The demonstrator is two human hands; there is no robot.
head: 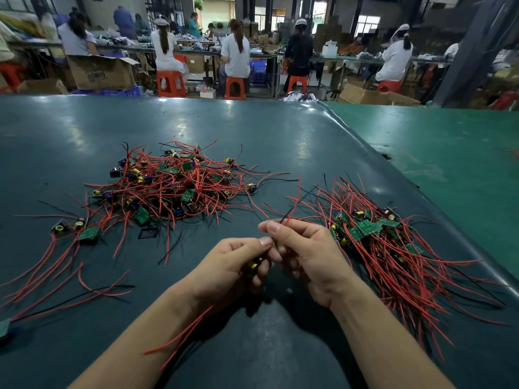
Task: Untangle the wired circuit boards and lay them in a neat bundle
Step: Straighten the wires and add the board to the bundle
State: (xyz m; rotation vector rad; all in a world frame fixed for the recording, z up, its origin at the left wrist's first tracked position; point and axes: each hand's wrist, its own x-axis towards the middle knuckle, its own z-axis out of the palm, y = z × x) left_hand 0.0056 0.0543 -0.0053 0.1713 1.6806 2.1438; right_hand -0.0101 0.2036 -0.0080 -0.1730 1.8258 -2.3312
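Note:
A tangled heap of small green circuit boards with red and black wires [174,186] lies on the dark mat, left of centre. To the right lies a laid-out bundle [393,248] with its wires running roughly the same way. My left hand [233,265] grips one wired board [257,263], whose dark capacitor shows between the fingers; its red wires trail down under my wrist. My right hand [303,248] pinches red and black wire ends [290,211] that rise from its fingertips. Both hands meet above the mat's near middle.
Loose boards and stray wires [75,230] lie at the left, more wires near the left edge. The dark mat [266,130] meets a green table surface [449,153] on the right. Several seated people work at benches far behind.

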